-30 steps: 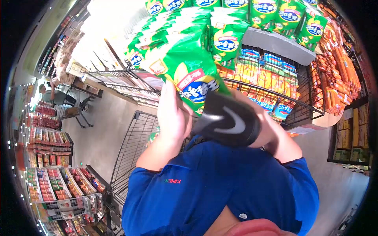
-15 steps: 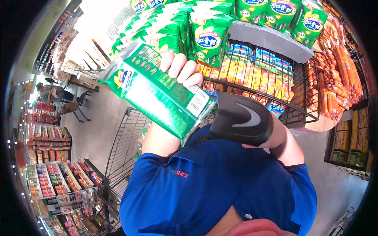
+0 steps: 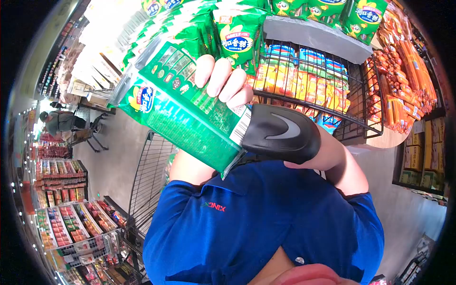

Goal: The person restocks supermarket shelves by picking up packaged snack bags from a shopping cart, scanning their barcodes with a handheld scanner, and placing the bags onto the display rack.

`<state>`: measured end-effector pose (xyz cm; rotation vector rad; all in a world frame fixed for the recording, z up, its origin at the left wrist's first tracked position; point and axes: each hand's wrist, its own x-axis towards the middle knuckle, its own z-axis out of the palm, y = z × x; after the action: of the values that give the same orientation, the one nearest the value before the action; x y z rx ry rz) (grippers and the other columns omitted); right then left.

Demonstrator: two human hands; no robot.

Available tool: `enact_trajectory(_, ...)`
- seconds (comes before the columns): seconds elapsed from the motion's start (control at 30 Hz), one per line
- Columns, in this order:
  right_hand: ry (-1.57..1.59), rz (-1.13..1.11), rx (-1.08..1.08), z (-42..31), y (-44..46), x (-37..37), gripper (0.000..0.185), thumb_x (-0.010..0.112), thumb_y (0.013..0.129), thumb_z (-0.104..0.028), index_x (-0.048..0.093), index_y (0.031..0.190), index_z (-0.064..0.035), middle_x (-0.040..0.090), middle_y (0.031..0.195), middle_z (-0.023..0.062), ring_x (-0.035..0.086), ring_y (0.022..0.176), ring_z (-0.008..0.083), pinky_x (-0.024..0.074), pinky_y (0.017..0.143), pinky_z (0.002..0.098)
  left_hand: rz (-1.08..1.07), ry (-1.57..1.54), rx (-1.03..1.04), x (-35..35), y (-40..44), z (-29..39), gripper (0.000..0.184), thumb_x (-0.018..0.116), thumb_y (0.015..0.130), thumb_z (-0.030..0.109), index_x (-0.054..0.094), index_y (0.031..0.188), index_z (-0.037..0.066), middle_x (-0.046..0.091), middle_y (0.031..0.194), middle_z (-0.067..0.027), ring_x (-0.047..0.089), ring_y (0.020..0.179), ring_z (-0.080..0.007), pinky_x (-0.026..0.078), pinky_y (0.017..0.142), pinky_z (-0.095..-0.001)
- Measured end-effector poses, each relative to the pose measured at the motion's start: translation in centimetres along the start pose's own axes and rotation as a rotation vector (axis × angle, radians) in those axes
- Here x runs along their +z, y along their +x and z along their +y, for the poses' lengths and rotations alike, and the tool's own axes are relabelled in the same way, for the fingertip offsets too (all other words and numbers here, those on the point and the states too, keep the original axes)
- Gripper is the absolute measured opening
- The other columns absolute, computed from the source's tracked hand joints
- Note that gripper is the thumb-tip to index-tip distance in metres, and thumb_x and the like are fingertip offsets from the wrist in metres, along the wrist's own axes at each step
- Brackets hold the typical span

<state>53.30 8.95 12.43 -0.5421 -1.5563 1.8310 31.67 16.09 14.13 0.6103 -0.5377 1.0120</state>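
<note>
My left hand [image 3: 224,80] grips a green plastic snack bag [image 3: 183,107] by its upper edge, fingers folded over its printed back. The bag is held tilted, with a white barcode label [image 3: 240,127] at its lower right. My right hand [image 3: 311,164] is mostly hidden beneath a black handheld barcode scanner [image 3: 282,133], closed around it. The scanner's front end meets or overlaps the barcode corner of the bag; whether they touch I cannot tell.
Green snack bags [image 3: 237,38] stand in rows ahead. Below them a black wire basket [image 3: 313,99] holds yellow and orange packs. Orange packaged sausages [image 3: 403,85] hang at right. A shopping cart [image 3: 147,175] stands at left; farther off is a person [image 3: 61,122] with a cart.
The bag and my left hand have shifted slightly, the bag tipping a little. The scanner has moved left and up, closer over the barcode, covering part of it.
</note>
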Motion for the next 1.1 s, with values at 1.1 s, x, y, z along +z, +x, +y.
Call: enact_trajectory(1.1,-0.221,-0.053,-0.199,1.0,-1.3,-0.9,0.085,0.079,0.071,-0.016,0.033,0.141,-0.0001,0.048,0.136,0.0126,0.052,0.118,0.0211,0.0382,0.101,0.0359,0.553,0.524,0.158,-0.4,-3.4,-0.3,0.028,0.047,0.093,0.032,0.053,0.1,0.006,0.054,0.08,-0.0075,0.053,0.072,-0.0193,0.045,0.061,-0.0307)
